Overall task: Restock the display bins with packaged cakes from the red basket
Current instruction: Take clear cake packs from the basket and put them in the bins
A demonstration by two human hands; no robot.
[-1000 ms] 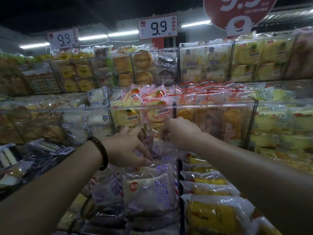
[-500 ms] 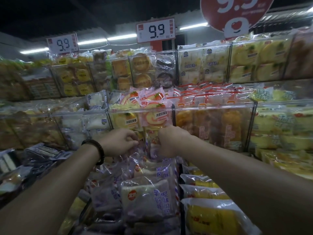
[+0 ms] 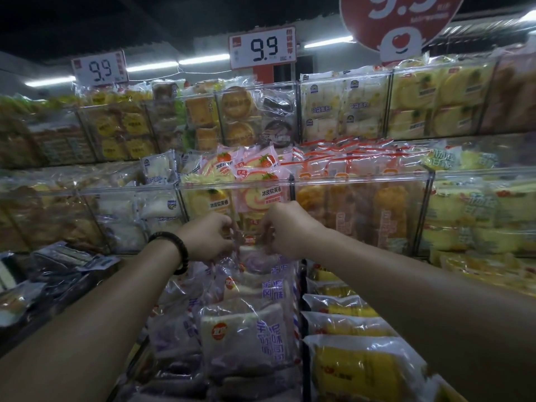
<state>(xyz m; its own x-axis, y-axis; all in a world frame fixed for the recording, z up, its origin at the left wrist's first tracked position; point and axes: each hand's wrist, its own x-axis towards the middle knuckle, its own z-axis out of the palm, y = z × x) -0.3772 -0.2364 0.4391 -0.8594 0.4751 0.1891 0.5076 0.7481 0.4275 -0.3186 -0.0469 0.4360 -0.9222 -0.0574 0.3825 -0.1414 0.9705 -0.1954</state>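
Both forearms were stretched forward, converging. The left hand point(image 3: 207, 236) and right hand point(image 3: 290, 230) sat close together, fingers curled, pinching one packaged cake point(image 3: 250, 240) between them.

- Left hand point(image 3: 207, 236) and right hand point(image 3: 290, 230): fingertips curl out of sight into the packet point(image 3: 250, 239) between them; its label is crumpled and unreadable.
- Round sign point(image 3: 400, 21), far right: cut off by the top edge.
- Far-left bins point(image 3: 37, 216): dim and blurred, contents unclear.
- Near-right yellow pack point(image 3: 362, 369): blurred, cut off by the bottom edge.
- Price card point(image 3: 262, 47): small print too tiny to read.
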